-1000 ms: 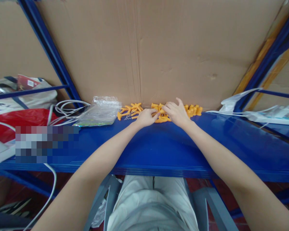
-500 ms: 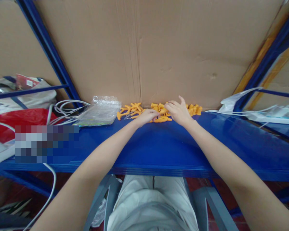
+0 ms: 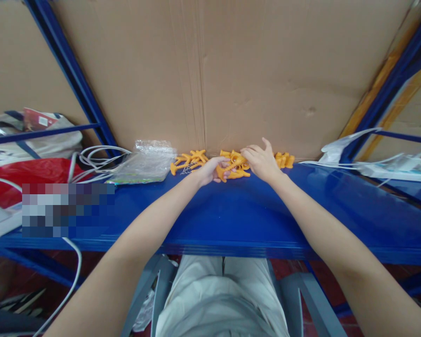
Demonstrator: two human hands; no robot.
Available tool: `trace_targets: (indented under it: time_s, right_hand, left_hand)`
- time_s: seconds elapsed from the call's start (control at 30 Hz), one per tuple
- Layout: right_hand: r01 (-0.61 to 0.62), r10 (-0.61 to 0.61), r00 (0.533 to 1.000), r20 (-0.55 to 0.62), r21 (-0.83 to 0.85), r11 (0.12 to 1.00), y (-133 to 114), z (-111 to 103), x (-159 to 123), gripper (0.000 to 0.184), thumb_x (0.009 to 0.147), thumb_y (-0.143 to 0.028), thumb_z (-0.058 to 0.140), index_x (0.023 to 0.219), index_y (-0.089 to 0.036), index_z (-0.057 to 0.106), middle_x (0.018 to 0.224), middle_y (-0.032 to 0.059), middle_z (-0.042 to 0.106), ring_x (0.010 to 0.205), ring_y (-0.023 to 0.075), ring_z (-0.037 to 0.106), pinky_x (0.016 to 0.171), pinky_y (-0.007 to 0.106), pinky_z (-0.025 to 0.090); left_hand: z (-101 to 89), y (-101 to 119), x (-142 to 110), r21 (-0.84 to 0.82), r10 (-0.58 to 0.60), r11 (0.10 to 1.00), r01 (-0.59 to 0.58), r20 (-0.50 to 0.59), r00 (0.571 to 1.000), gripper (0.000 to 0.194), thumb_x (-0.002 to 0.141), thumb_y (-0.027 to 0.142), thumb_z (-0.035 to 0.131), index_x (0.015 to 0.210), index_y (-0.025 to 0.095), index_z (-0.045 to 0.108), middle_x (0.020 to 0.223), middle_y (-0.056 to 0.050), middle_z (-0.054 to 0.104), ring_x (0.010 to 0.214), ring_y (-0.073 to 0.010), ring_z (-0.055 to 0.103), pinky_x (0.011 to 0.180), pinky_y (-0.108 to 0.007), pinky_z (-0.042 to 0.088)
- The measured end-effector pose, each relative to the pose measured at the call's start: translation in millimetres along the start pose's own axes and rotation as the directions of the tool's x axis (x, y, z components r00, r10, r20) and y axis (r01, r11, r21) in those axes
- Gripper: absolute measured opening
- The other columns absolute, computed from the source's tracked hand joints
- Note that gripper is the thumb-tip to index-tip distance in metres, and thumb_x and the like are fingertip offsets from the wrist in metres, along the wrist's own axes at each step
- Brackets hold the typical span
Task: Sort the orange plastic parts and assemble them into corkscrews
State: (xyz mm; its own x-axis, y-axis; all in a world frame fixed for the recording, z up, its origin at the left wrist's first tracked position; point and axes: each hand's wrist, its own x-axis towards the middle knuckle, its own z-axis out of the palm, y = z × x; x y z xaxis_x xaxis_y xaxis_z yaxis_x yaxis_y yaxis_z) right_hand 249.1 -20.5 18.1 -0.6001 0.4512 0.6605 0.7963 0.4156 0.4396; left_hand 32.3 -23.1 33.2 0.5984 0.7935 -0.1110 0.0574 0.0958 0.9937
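An orange plastic corkscrew [image 3: 228,171] with a T-shaped handle slants between my hands, handle end towards me. My left hand [image 3: 207,172] is closed around its handle end. My right hand [image 3: 262,162] has its fingers curled at the corkscrew's far end, with one finger sticking up; its fingertips partly hide that end. Left of my hands lies a heap of orange corkscrew handles with metal spirals [image 3: 188,161]. Several orange hollow sleeves [image 3: 284,160] stand to the right of my right hand. More orange pieces [image 3: 240,174] lie beneath and behind the held one.
The blue shelf top [image 3: 231,215] carries everything, with a cardboard wall [image 3: 252,84] behind it. Clear plastic bags [image 3: 147,164] and white cables [image 3: 94,157] lie at left beside a red bag [image 3: 38,175]. A white power strip [image 3: 400,171] sits at right.
My left hand has turned, bringing the corkscrew's T-shaped handle into view towards me. My right hand has stayed almost in place.
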Motion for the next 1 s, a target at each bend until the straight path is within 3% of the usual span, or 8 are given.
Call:
trace_targets:
  time_s: [0.23,0.53,0.67,0.77,0.83,0.93,1.0]
  right_hand:
    - [-0.039,0.039,0.999,0.023,0.024,0.999,1,-1,0,0.036,0.093,-0.007,0.036,0.114,-0.020,0.063,0.115,0.0108,0.072,0.111,0.0251,0.058,0.114,0.060,0.021]
    - [-0.088,0.088,0.996,0.007,0.022,0.996,0,3,0,0.033,0.092,-0.009,0.034,0.112,-0.018,0.059,0.116,0.0131,0.068,0.110,0.0261,0.056,0.113,0.057,0.024]
    - [-0.256,0.256,0.967,-0.009,-0.010,0.967,19,6,-12,0.031,0.090,-0.010,0.037,0.112,-0.015,0.057,0.114,0.0162,0.066,0.109,0.0277,0.056,0.110,0.057,0.027]
    - [-0.485,0.485,0.875,-0.017,-0.016,0.874,45,6,-27,0.025,0.088,-0.017,0.046,0.109,-0.014,0.057,0.111,0.0181,0.065,0.109,0.0311,0.054,0.105,0.058,0.032]
    - [-0.643,0.643,0.765,-0.034,0.011,0.766,61,5,-36,0.024,0.089,-0.026,0.049,0.109,-0.015,0.057,0.113,0.0187,0.063,0.111,0.0326,0.053,0.101,0.058,0.035]
    - [-0.818,0.822,0.568,-0.042,0.085,0.569,75,4,-44,0.031,0.092,-0.040,0.049,0.111,-0.017,0.059,0.119,0.0182,0.060,0.114,0.0331,0.052,0.096,0.056,0.040]
    - [-0.885,0.889,0.457,0.006,0.106,0.454,78,3,-48,0.036,0.091,-0.046,0.050,0.110,-0.018,0.062,0.122,0.0184,0.060,0.116,0.0334,0.052,0.095,0.055,0.042]
  left_hand:
    - [-4.4,-2,4,-0.036,-0.029,0.999,0.031,0.037,0.999,0.029,0.083,0.038,0.053,0.090,0.014,0.067,0.051,0.000,0.044,0.044,-0.0120,0.040,0.039,-0.022,0.019]
    - [-3.9,-2,5,-0.065,-0.063,0.996,0.067,0.060,0.996,0.024,0.081,0.037,0.052,0.075,0.015,0.062,0.052,-0.002,0.044,0.046,-0.0125,0.042,0.037,-0.021,0.019]
    - [-12.4,-4,1,-0.020,-0.084,0.996,0.084,-0.001,0.996,0.026,0.081,0.040,0.055,0.073,0.016,0.062,0.050,-0.001,0.042,0.045,-0.0132,0.043,0.037,-0.021,0.020]
    - [-25.8,-5,-2,0.024,-0.018,0.999,0.021,-0.090,0.996,0.025,0.081,0.039,0.055,0.071,0.017,0.062,0.052,-0.002,0.044,0.047,-0.0138,0.045,0.039,-0.023,0.025]
    - [-34.9,-6,-1,0.032,0.099,0.995,-0.095,-0.184,0.978,0.021,0.081,0.035,0.056,0.071,0.017,0.061,0.056,-0.003,0.049,0.051,-0.0139,0.048,0.042,-0.024,0.029]
    - [-46.4,-9,6,0.090,0.263,0.965,-0.247,-0.381,0.886,0.012,0.079,0.029,0.060,0.075,0.018,0.062,0.067,-0.003,0.059,0.062,-0.0136,0.056,0.048,-0.023,0.035]
    - [-53.1,-13,12,0.189,0.328,0.944,-0.269,-0.491,0.807,0.010,0.078,0.028,0.064,0.078,0.018,0.063,0.074,-0.002,0.064,0.069,-0.0133,0.059,0.054,-0.022,0.040]
